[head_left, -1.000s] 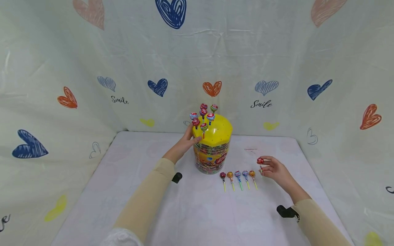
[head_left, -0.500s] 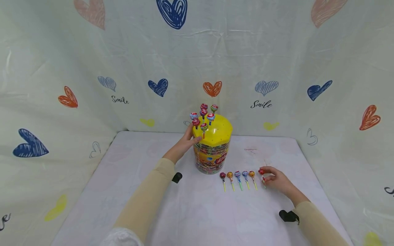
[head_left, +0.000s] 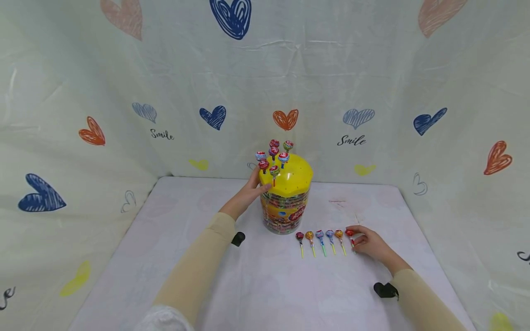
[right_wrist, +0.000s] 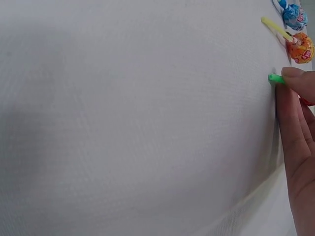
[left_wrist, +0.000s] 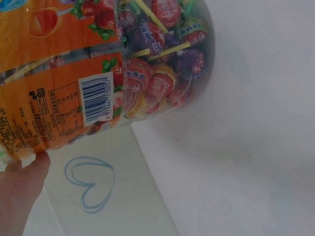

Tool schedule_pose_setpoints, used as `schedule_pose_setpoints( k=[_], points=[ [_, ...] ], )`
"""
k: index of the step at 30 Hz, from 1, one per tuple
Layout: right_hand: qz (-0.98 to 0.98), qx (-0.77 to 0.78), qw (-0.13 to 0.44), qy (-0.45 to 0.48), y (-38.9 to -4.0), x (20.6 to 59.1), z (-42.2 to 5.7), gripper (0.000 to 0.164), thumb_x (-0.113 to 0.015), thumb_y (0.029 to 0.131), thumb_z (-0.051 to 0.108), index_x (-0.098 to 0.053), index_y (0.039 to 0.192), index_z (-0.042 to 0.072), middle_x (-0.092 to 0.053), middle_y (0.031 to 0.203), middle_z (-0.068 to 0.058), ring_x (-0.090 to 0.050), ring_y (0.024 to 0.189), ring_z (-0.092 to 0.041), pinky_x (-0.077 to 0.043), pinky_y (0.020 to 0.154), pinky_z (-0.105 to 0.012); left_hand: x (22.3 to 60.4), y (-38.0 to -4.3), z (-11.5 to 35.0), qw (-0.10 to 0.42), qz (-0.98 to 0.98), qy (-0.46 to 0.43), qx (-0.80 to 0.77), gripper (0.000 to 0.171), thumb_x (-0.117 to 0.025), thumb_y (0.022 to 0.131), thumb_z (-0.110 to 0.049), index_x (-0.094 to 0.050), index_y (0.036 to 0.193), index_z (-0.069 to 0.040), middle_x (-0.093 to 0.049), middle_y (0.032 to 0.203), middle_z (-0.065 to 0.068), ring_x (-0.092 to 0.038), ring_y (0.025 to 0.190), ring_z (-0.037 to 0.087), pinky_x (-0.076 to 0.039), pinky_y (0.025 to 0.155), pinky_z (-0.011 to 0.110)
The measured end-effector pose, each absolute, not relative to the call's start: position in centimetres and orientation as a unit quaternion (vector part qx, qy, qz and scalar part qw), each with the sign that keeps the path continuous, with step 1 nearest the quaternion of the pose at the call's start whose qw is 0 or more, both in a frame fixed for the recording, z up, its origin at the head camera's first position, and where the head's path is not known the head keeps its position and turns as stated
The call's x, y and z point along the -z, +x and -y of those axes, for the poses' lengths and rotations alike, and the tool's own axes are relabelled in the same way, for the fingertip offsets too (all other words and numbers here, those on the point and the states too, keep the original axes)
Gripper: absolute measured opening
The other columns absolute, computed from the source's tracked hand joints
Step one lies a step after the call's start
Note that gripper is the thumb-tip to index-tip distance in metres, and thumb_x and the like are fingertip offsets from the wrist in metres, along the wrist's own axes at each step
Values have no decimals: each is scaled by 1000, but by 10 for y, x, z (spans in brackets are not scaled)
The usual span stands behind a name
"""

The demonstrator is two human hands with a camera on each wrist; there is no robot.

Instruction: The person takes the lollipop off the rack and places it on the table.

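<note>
A clear lollipop jar [head_left: 285, 216] with a yellow lid [head_left: 296, 177] stands on the table, several wrapped lollipops upright in the lid. My left hand [head_left: 248, 195] grips its upper left side, thumb at the lid's front edge. In the left wrist view, fingertips [left_wrist: 42, 160] touch the orange label. Between thumb and fingers, my right hand [head_left: 374, 243] pinches a red lollipop [head_left: 349, 233] low at the table, at the right end of a lollipop row. Its green stick [right_wrist: 274, 78] pokes out past the thumb in the right wrist view; most of its head is hidden there.
Several lollipops lie side by side in front of the jar, heads away from me, from a dark red one [head_left: 300, 236] to an orange one [head_left: 339, 233]. A heart-patterned curtain [head_left: 248, 69] hangs behind the table [head_left: 265, 285].
My right hand has lowered the red lollipop to the table, then shifted slightly left, closer to the row's orange lollipop. The left hand and the jar have stayed put.
</note>
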State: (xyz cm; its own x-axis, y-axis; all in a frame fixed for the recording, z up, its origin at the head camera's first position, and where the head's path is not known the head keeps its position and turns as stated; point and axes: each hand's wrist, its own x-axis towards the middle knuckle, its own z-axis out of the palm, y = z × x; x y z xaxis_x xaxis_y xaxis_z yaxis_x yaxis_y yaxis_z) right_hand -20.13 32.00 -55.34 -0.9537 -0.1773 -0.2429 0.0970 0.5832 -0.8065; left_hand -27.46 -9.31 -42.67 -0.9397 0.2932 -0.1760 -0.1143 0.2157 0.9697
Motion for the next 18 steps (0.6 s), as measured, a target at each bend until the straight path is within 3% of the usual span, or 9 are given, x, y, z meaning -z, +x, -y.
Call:
schedule_pose_setpoints(
  k=[14, 18],
  points=[
    [-889, 429, 151, -48, -207, 555, -321, 59, -79, 78, 0, -58, 133, 6, -54, 114, -13, -52, 80, -22, -50, 63, -30, 426, -273, 94, 165, -765, 57, -621, 100, -67, 80, -65, -3, 154, -46, -4, 163, -9, 2, 148, 23, -6, 111, 65],
    [-895, 418, 149, -52, -206, 550, -320, 57, -78, 79, 1, -59, 132, 6, -53, 112, -14, -53, 77, -22, -48, 63, -31, 425, -274, 93, 161, -755, 70, -632, 95, -66, 85, -58, -4, 155, -44, -4, 163, -6, 2, 148, 24, -5, 112, 65]
  ],
)
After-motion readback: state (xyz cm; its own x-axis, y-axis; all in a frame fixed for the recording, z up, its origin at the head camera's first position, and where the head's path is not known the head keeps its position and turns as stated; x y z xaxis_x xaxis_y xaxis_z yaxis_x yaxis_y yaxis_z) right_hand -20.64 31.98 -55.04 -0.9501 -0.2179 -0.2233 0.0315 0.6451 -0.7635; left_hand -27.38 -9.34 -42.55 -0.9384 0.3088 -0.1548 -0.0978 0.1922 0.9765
